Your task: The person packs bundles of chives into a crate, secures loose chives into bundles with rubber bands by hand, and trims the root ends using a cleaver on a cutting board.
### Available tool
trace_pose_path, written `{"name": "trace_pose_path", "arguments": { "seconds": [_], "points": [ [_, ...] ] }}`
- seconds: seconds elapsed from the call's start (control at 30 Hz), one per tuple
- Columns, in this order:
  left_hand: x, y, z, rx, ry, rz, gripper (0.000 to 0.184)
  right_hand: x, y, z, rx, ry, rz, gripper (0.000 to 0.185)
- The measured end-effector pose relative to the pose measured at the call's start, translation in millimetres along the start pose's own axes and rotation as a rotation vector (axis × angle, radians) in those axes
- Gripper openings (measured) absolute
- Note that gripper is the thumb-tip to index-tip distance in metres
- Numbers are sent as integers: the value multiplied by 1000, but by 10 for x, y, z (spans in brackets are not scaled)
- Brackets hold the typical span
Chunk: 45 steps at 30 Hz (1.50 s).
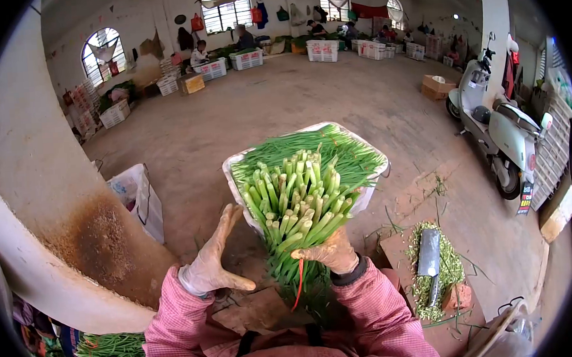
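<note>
A thick bunch of green stalks with pale cut ends facing up stands in front of me, against a white crate filled with long thin green stalks. My right hand, in a stained thin glove, is closed on the lower right side of the bunch. From near its thumb hangs a red tie; whether the tie goes round the bunch I cannot tell. To the left of the bunch, my gloved left hand is open and holds nothing, fingers and thumb spread toward the stalks.
At right, a cleaver lies on a board among chopped green bits, beside a brick. A pillar and a white bin stand left. A scooter is parked right. Several people sit behind crates along the far wall.
</note>
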State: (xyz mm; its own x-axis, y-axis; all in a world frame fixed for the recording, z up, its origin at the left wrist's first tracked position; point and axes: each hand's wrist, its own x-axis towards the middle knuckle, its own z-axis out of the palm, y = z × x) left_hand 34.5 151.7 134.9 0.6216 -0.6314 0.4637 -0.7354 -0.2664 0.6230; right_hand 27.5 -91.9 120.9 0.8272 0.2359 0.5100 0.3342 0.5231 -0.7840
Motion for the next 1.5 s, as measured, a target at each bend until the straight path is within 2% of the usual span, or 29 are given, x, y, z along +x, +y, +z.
{"name": "trace_pose_path", "arguments": {
  "seconds": [0.07, 0.13, 0.17, 0.2, 0.27, 0.3, 0.33, 0.4, 0.47, 0.5, 0.53, 0.63, 0.7, 0.73, 0.8, 0.87, 0.9, 0.93, 1.0, 1.07, 1.13, 1.2, 1.27, 1.3, 1.33, 1.4, 1.43, 1.47, 1.5],
  "points": [
    [444, 6, 467, -440, 51, 52, 138, -228, 85, -84, -144, -80, 23, 88],
    [529, -30, 829, -787, 116, -70, 132, -471, 172, -167, 25, 13, 140, 90],
    [529, -105, 955, -872, 61, -168, 122, -585, 149, -249, 31, 27, 318, 95],
    [518, -138, 1091, -936, 88, -169, 112, -666, 141, -298, 33, 60, 327, 95],
    [594, -70, 1192, -961, 13, -138, 111, -784, 129, -404, -83, 59, 191, 106],
    [627, 9, 1263, -994, 42, -122, 110, -832, 158, -455, 62, 114, 79, 115],
    [618, -58, 1315, -877, -13, -86, 110, -783, -6, -331, 243, 214, -37, 119],
    [621, -84, 1464, -736, -82, -87, 112, -800, -36, -434, 216, 219, -28, 118],
    [699, -34, 1609, -806, -54, -74, 112, -841, 66, -532, 198, 266, -106, 111],
    [773, -19, 1617, -749, -104, -31, 112, -887, 56, -554, 189, 280, -104, 110],
    [838, 48, 1648, -804, -98, -63, 108, -911, 32, -567, 181, 292, -105, 108],
    [884, 25, 1795, -715, -71, -118, 105, -980, 91, -717, 227, 339, -155, 107],
    [1000, -15, 1924, -746, -69, -65, 100, -1012, 7, -814, 254, 427, -160, 108],
    [1069, 11, 1970, -776, -104, -119, 99, -1019, -51, -875, 254, 468, -166, 106],
    [1324, 23, 2044, -616, -235, -109, 98, -1061, -237, -1086, 245, 550, -161, 97],
    [1598, -24, 2219, -439, -325, -47, 94, -1186, -424, -1400, 123, 754, -222, 75],
    [1739, -56, 2335, -354, -357, -9, 91, -1282, -623, -1542, 133, 931, -266, 68],
    [1868, -135, 2504, -265, -371, 62, 91, -1460, -759, -1785, 53, 1015, -363, 67],
    [2105, -194, 2824, -38, -417, 139, 88, -1898, -952, -2115, -390, 1260, -417, 52],
    [2255, -292, 3245, 75, -478, 185, 84, -2397, -762, -2513, -714, 1376, -195, 52],
    [2315, -414, 3715, 157, -523, 217, 82, -2874, -494, -2741, -1353, 1259, 525, 60],
    [2328, -501, 4147, 298, -661, 148, 84, -3059, -237, -2847, -1563, 1165, 861, 71],
    [2298, -505, 4479, 371, -749, 100, 85, -3007, -177, -2890, -1497, 1158, 1145, 77],
    [2309, -463, 4596, 498, -817, 59, 87, -2952, -225, -2946, -1489, 1051, 1333, 79],
    [2350, -379, 4611, 494, -845, 56, 87, -2964, -195, -2992, -1536, 1045, 1269, 74],
    [2537, -232, 4595, 711, -1068, -60, 96, -2960, -218, -3133, -1497, 943, 1260, 69],
    [2628, -110, 4601, 846, -1158, -47, 98, -2843, -391, -3104, -1369, 975, 1201, 52],
    [2676, -36, 4632, 974, -1211, 30, 98, -2975, -248, -3281, -1364, 980, 1197, 52],
    [2614, -59, 4664, 988, -1089, 144, 97, -3215, -6, -3538, -1236, 1003, 970, 48]
  ]
}}
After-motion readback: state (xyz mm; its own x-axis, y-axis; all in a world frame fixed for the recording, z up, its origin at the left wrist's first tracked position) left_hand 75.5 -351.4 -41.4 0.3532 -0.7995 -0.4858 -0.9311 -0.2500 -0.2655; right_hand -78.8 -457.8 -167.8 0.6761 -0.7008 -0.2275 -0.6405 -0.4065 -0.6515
